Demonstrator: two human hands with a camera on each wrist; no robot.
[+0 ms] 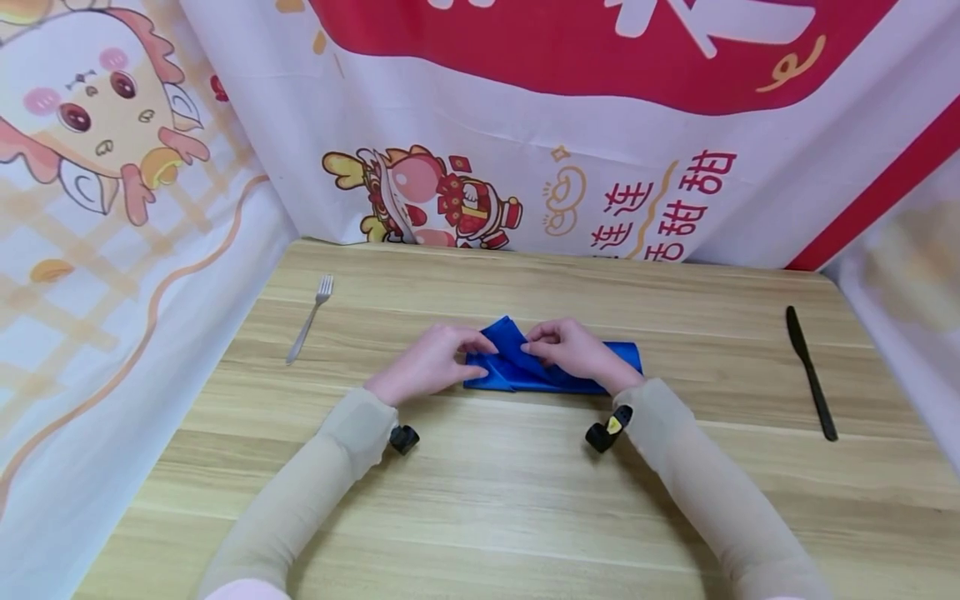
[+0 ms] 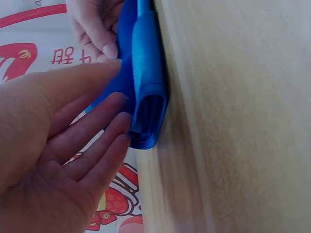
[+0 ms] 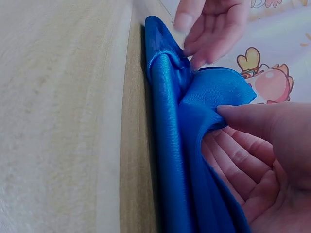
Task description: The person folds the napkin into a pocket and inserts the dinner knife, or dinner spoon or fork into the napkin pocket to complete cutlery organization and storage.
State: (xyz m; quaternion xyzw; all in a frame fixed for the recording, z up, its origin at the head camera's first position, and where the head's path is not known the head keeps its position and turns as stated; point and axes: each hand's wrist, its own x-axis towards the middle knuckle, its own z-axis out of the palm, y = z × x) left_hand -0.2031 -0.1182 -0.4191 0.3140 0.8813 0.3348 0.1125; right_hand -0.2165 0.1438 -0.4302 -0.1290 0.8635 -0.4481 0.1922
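A blue cloth napkin [image 1: 506, 348], folded into a long flat strip, lies across the middle of the table; a pointed flap stands up near its left end. My right hand [image 1: 576, 348] pinches the edge of this flap between thumb and fingers, as the right wrist view shows with the raised fold [image 3: 214, 94]. Around the napkin's left end is my left hand [image 1: 429, 360], its thumb and fingers spread and fairly straight. In the left wrist view those fingers [image 2: 92, 141] lie beside the layered end [image 2: 150, 111] of the strip; whether they touch it I cannot tell.
A metal fork [image 1: 309, 321] lies on the left of the wooden table [image 1: 480, 500]. On the right is a black knife [image 1: 812, 375]. Printed cloth hangings [image 1: 450, 108] close off the back and sides. A small black camera [image 1: 403, 438] is strapped at each wrist.
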